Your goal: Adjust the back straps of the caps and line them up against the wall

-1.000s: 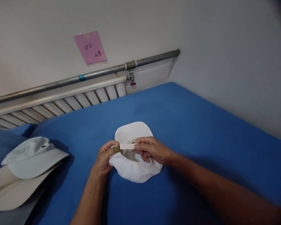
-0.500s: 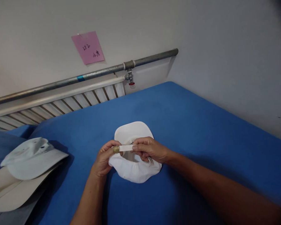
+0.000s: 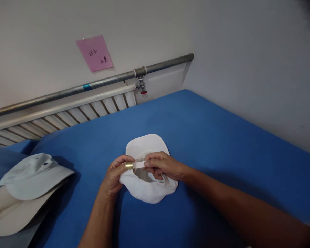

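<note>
A white baseball cap lies on the blue bed sheet, its brim pointing away from me and its opening showing. Across the opening runs the cap's white back strap, with a brass-coloured buckle at its left end. My left hand is closed, thumb and fingers pinching the strap at the buckle. From the right, my right hand grips the strap between thumb and forefinger, the other fingers curled over the opening. The inside of the cap is partly hidden by my right hand.
At the left lies a stack of caps, a pale one on top of a beige one. A white radiator and a metal pipe run along the wall behind the blue bed. A pink note hangs above.
The exposed strap between buckle and right fingers looks slightly shorter, and the buckle now catches the light. My right hand has shifted slightly left. The view has moved a little.
</note>
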The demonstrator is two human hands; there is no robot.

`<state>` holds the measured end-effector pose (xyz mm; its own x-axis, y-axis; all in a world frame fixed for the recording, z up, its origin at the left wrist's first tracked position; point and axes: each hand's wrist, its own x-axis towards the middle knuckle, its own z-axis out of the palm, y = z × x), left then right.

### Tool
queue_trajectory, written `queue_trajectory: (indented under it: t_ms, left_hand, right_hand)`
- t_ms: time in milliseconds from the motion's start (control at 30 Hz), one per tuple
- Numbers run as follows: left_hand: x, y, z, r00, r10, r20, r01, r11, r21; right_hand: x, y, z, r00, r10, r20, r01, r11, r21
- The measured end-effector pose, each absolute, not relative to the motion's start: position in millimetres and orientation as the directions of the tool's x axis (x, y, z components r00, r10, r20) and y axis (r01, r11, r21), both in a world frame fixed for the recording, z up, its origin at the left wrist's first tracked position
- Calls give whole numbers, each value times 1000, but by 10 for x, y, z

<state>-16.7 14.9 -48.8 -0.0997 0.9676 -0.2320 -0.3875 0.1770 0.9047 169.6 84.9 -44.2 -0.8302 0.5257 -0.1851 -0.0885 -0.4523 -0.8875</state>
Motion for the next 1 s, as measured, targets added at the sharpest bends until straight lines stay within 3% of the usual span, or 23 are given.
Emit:
queue_trajectory:
  t_ms: [267,667,1000]
  left_hand:
    - [-149,137,-464,-85,967,-242,-332,201,922]
    - [-138,118,-438,-103,972,-212,-322,169,931]
    - [-136,122,-445,-156,973,-172,-318,115,941]
  right_hand:
    - [1682,865,-449,-780,605,-159,-86,-356,-931]
    - [1678,831,-469,-788,591,-173,-165,-474,-865]
    - [1663,796,-438,-766,619,-172,-155,-438,-886]
